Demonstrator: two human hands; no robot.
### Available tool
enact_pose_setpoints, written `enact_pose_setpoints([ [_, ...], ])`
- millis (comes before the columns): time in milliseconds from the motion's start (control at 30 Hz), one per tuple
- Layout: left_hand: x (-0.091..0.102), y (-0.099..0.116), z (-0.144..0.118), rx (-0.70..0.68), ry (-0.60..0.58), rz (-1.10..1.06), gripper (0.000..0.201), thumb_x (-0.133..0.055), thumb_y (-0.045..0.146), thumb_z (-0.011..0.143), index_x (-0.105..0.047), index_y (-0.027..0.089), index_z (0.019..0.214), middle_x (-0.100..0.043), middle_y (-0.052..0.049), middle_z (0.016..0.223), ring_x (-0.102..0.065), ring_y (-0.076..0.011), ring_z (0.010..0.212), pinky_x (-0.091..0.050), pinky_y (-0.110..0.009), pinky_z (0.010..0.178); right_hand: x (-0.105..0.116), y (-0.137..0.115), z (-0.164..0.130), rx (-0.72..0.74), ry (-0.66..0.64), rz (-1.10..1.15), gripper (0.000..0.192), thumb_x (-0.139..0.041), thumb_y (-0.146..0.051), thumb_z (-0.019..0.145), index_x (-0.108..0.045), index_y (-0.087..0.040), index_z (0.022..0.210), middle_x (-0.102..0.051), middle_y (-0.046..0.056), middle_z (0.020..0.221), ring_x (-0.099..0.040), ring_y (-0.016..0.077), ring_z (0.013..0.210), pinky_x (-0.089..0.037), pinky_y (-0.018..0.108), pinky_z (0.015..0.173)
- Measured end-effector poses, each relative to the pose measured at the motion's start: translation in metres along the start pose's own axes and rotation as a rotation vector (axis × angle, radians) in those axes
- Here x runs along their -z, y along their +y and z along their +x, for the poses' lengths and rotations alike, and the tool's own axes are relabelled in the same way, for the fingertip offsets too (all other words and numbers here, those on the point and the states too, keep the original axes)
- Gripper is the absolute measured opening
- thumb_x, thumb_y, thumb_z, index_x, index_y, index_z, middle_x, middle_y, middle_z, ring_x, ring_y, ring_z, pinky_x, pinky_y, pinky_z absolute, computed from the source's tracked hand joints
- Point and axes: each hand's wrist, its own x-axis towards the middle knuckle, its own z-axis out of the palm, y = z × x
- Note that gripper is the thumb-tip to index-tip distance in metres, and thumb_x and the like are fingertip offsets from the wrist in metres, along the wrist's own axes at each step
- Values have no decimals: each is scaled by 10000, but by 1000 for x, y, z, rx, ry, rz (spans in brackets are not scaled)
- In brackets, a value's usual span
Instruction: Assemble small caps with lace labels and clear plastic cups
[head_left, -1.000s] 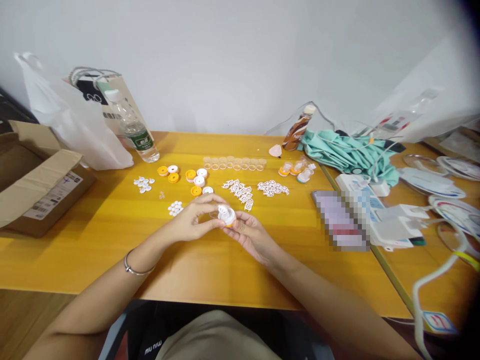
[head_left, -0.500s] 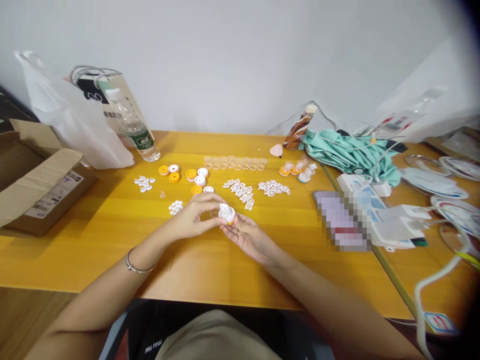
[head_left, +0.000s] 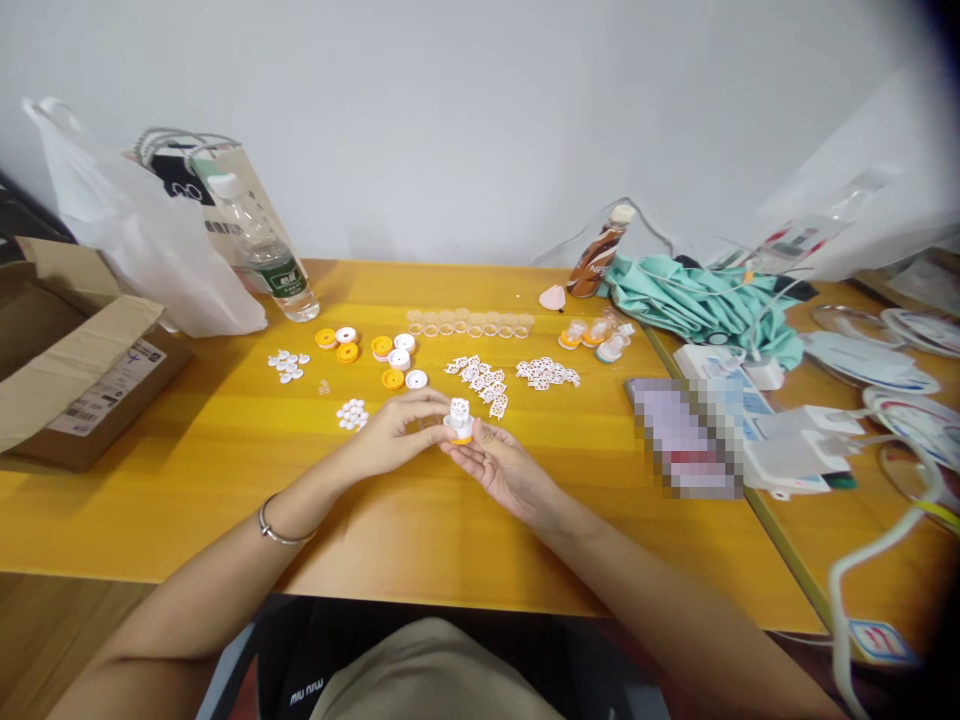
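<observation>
A small white plastic part with an orange base (head_left: 459, 422) is held between my two hands, just above the table. My left hand (head_left: 401, 430) pinches it from the left with thumb and fingers. From the right and below, my right hand (head_left: 506, 468) grips its orange rim. A white openwork piece stands upright on top of it. Beyond my hands lie white lattice pieces (head_left: 480, 380) and, further right, another pile of lattice pieces (head_left: 547, 373). Orange and white round caps (head_left: 392, 379) sit behind my left hand, and small white discs (head_left: 352, 413) lie left of it.
Clear rings (head_left: 471, 324) stand in rows at the back. Orange-based clear pieces (head_left: 598, 333) lie at back right, near a brown bottle (head_left: 596, 255). A phone (head_left: 682, 438) and power strip (head_left: 731, 400) are on the right; a cardboard box (head_left: 82, 370) and water bottle (head_left: 277, 270) on the left.
The held part has tipped from leaning towards me to more upright, with its openwork top pointing up. My hands have shifted only slightly.
</observation>
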Motion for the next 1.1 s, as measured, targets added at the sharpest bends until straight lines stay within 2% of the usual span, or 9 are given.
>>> enact_pose_setpoints([
  [133,-1,2,-1,32,3,-55,204,-517,279,882,-669,170,964,-641,-76,998,-582,-166,952,-457,-317,871,0,-2,1,-12,-11,20,278,-719,-381,716,-685,-160,882,-732,28,878,-686,106,820,-522,191,810],
  [300,-3,5,0,105,-15,-128,210,-558,314,856,-668,166,957,-645,-71,974,-577,-167,937,-459,-308,844,-3,-1,-1,-11,-1,37,298,-728,-413,695,-676,-172,862,-728,11,832,-677,88,765,-526,178,767],
  [367,-4,6,0,103,-35,-163,208,-571,324,846,-663,165,942,-644,-68,955,-577,-167,919,-463,-304,819,-4,0,-2,-8,-7,33,296,-724,-421,695,-675,-181,860,-723,6,825,-670,89,757,-526,192,774],
  [467,-4,6,0,91,8,-176,197,-598,315,827,-652,165,941,-646,-67,949,-579,-167,897,-470,-306,794,-6,0,-4,4,-20,35,292,-721,-417,699,-679,-188,876,-716,12,876,-659,95,801,-511,213,824],
  [633,-1,7,0,68,42,-187,178,-603,294,824,-648,168,941,-662,-67,938,-596,-164,874,-480,-314,797,-9,0,-7,13,-42,38,253,-748,-287,694,-684,-203,923,-701,1,933,-640,92,856,-472,209,877],
  [867,1,10,0,34,35,-89,182,-636,256,798,-653,153,947,-652,-88,984,-591,-184,936,-463,-338,849,-5,3,-4,57,-61,24,241,-721,-239,717,-693,-227,956,-692,-12,987,-614,93,902,-457,213,894],
  [1100,2,6,-1,-84,37,122,216,-630,282,809,-639,176,997,-645,-80,995,-580,-187,952,-440,-363,866,-1,1,-1,54,-32,-27,284,-730,-236,707,-694,-221,988,-682,15,1080,-614,113,974,-434,252,949],
])
